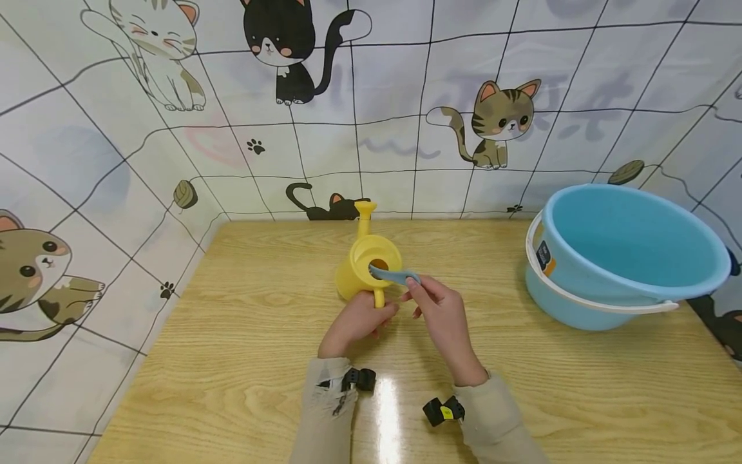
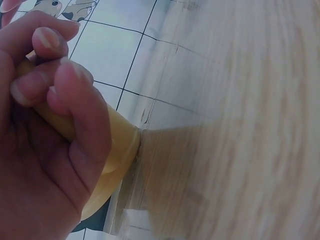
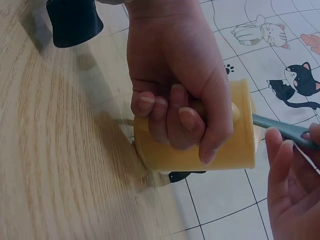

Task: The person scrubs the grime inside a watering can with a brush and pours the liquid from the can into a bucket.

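Note:
A yellow watering can (image 1: pixel 348 276) stands upright on the wooden table, its spout pointing away toward the wall. My left hand (image 1: pixel 356 323) grips the can's handle, with several fingers curled round it in the right wrist view. From the right, my right hand (image 1: pixel 443 317) pinches the end of a tool with a slim blue handle (image 1: pixel 397 276). The tool slants over the can's rim, and its far end reaches into the top opening, so its head is mostly hidden. In the left wrist view, the curled fingers (image 2: pixel 82 107) cover much of the can.
To the right stands a light blue bucket (image 1: pixel 585 316) with a white carrying handle, and a wide light blue basin (image 1: pixel 637 245) sits on top of it. The wooden table (image 1: pixel 232 386) meets a wall cloth (image 1: pixel 394 142) printed with cats and grid lines.

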A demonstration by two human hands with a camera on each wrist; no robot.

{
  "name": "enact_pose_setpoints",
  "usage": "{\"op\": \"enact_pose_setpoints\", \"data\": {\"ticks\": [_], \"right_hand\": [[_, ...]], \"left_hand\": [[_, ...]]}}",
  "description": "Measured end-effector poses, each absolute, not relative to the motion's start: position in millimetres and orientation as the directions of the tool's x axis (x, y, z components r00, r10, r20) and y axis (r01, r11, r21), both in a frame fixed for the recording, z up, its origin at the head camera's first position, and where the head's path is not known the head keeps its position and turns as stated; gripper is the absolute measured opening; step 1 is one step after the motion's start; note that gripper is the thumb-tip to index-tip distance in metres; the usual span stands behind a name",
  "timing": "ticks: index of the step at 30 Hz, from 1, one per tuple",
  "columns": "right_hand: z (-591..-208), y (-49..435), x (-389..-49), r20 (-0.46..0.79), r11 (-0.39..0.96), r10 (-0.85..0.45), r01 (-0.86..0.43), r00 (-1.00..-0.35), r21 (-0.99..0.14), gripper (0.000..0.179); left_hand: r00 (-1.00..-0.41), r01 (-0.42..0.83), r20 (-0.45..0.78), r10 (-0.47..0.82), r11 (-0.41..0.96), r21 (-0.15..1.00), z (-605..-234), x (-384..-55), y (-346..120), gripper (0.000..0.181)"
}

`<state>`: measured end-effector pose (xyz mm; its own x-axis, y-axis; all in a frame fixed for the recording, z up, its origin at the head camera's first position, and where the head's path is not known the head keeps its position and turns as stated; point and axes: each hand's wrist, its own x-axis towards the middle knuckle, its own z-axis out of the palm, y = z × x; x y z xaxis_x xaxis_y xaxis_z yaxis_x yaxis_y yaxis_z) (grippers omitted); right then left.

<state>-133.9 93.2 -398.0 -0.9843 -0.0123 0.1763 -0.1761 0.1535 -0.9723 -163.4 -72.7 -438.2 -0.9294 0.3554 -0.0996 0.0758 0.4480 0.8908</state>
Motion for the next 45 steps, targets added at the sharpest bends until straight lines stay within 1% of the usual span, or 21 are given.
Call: {"op": "enact_pose_setpoints", "data": {"ticks": [4,15,23,34,42,45], "right_hand": [[-397.4,94.6,-134.4,0.210,0.158,-0.014,-0.210,-0.978,-0.965,0.031],[-392.3,100.9,-135.9,0.202,0.150,0.002,-0.200,-0.979,-0.968,0.032],[-396.8,100.0,-136.1,0.221,0.132,-0.027,-0.222,-0.975,-0.966,0.031],[-393.6,99.2,-137.8,0.203,0.133,-0.025,-0.205,-0.979,-0.970,0.030],[-393.7,99.1,-138.0,0.190,0.126,-0.027,-0.192,-0.981,-0.973,0.031],[-395.1,98.6,-137.5,0.186,0.139,-0.046,-0.191,-0.981,-0.972,0.029]], "left_hand": [[-0.932,0.064,-0.111,0.346,0.456,0.888,-437.1,-163.0,-72.2,0.031],[-0.931,0.063,-0.130,0.342,0.500,0.864,-437.1,-163.8,-70.8,0.035],[-0.932,0.059,-0.127,0.339,0.487,0.872,-439.7,-163.2,-71.7,0.031],[-0.930,0.087,-0.098,0.354,0.471,0.878,-436.5,-165.6,-72.5,0.032],[-0.929,0.069,-0.114,0.352,0.468,0.881,-434.3,-164.9,-72.6,0.032],[-0.929,0.064,-0.119,0.352,0.468,0.882,-435.3,-163.9,-73.2,0.032]]}}
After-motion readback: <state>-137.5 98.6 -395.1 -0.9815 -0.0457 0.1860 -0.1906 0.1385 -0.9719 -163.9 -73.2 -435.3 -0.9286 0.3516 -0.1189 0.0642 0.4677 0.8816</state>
